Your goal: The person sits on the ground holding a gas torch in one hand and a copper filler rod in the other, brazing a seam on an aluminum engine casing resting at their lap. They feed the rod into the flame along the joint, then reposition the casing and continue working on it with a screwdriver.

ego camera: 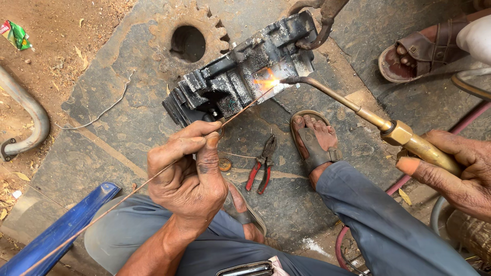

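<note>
The left hand (186, 174) is pinching a thin rod (153, 176) toward the casing (225, 84); the right hand (458, 171) is gripping the torch (358, 110), best kept steady at the flame (267, 82).

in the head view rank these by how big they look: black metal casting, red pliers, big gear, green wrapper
1. Black casting and gear look close in size; the casting hides part of the gear, so I will not rank them.
2. Pliers
3. Green wrapper, cut by the frame edge
</note>
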Motion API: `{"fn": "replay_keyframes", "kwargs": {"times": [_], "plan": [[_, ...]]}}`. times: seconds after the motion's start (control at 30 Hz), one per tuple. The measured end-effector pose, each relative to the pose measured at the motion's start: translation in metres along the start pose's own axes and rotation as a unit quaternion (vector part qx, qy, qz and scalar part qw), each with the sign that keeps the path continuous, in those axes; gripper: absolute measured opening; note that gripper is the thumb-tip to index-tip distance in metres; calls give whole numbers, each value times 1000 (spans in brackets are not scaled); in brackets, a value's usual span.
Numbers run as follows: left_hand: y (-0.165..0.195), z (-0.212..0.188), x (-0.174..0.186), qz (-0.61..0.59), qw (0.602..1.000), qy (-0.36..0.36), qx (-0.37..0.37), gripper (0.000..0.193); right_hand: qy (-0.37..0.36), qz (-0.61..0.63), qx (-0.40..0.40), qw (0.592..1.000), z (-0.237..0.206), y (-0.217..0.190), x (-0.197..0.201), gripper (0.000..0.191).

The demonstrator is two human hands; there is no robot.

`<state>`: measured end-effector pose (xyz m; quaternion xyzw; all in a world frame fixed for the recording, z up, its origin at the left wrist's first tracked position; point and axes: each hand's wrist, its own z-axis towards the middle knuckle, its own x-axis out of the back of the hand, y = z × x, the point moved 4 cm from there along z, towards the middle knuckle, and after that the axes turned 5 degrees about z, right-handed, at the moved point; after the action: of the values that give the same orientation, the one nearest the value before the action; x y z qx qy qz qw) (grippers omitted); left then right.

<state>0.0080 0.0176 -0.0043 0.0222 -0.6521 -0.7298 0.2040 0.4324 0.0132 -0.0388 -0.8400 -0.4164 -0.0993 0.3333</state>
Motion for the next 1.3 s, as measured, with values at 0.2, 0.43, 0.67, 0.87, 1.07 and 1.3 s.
{"fn": "replay_keyframes", "kwargs": {"times": [0.2, 0.43, 0.67, 0.87, 1.07, 1.3], "plan": [[5, 2, 4, 12, 1000, 6, -3, 30, 7, 16, 34, 999, -1, -7, 1, 22], [3, 2, 4, 34, 999, 1, -8, 30, -19, -37, -41, 998, 2, -9, 0, 26], [35, 13, 77, 199, 977, 59, -49, 27, 0, 53, 12, 999, -22, 56, -2, 38], [33, -35, 109, 96, 982, 129, 101, 16, 31, 254, 61, 965, -70, 92, -25, 45], [-27, -75, 58, 33, 989, 101, 108, 20, -59, -26, -67, 996, -56, 84, -53, 47], [-72, -81, 21, -85, 977, 69, 184, 16, -58, -40, -190, 979, -22, 48, -72, 53]]}}
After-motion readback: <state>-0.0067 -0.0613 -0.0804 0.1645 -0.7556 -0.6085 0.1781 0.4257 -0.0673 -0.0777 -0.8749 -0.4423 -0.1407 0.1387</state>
